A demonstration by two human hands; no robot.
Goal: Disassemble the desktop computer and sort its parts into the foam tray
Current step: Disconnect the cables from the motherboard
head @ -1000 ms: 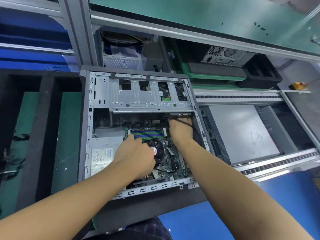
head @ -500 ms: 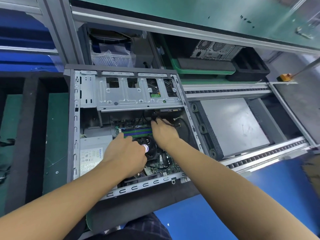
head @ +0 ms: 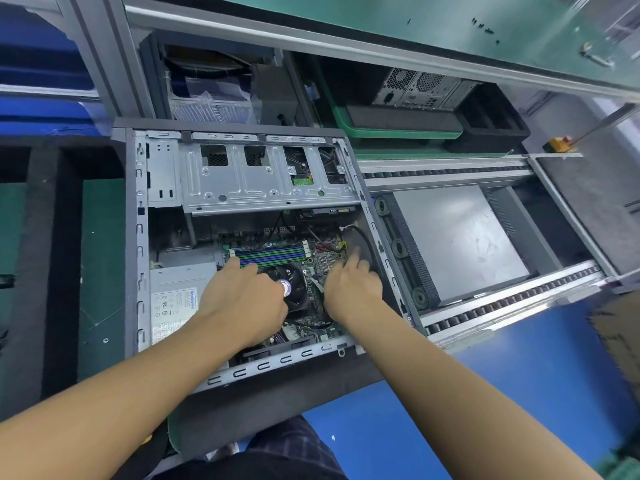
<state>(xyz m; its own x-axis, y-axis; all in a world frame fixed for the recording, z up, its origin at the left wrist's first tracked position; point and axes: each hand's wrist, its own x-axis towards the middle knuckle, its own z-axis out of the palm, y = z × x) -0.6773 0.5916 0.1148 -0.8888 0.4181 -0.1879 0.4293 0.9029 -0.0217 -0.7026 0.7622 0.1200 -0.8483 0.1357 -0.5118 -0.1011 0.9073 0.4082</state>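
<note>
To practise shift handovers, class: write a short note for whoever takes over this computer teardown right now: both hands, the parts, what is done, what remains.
Left hand: lies over the cooler fan, fingertips by the memory slots; grip hidden.
Right hand: open, fingers reaching over the motherboard near a black cable, holding nothing.
Computer case: on its side, cover off; foam tray to its left.
Done: case opened.
Left: power supply, cooler fan, motherboard and drive cage sit in the case; pull and sort them.

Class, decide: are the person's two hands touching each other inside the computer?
Apart: the head view shows the fan between left hand and right hand.
</note>
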